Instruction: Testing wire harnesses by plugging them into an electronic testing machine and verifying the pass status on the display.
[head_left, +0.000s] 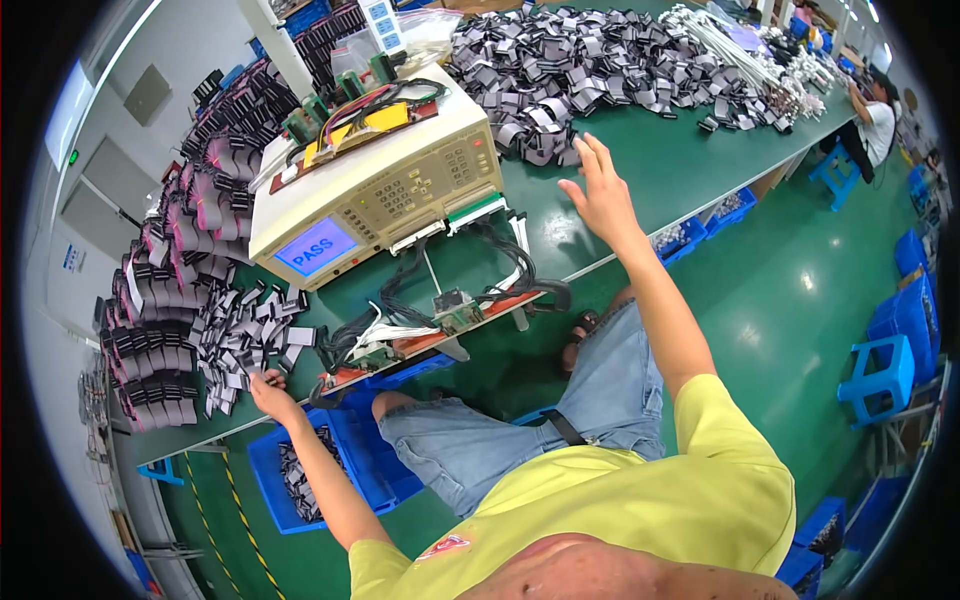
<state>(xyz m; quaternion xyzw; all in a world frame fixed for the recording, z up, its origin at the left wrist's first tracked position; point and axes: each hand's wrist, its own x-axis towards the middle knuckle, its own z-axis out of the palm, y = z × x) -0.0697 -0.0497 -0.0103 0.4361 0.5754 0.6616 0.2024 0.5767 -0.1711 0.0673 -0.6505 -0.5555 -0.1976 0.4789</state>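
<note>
My left hand [270, 392] is at the near edge of a loose heap of short grey ribbon cables [243, 328] with black connectors, on the table's left. Its fingers are bent closed on a ribbon cable there, partly hidden among the others. My right hand [603, 200] is raised over the green table, fingers apart and nothing in them. Just beyond its fingertips lies a big pile of similar cables [585, 65]. Between my hands stands a beige tester [375, 190] with a lit blue screen [316, 246]. Black wire bundles [405, 290] run from its front to small circuit boards [460, 312] at the table edge.
Stacked ribbon cables [160, 345] line the far left. A blue bin [270, 468] with cables sits below my left arm. More blue bins [735, 208] hang under the table's right side. A blue stool [878, 380] stands right; another person [878, 120] sits farther off.
</note>
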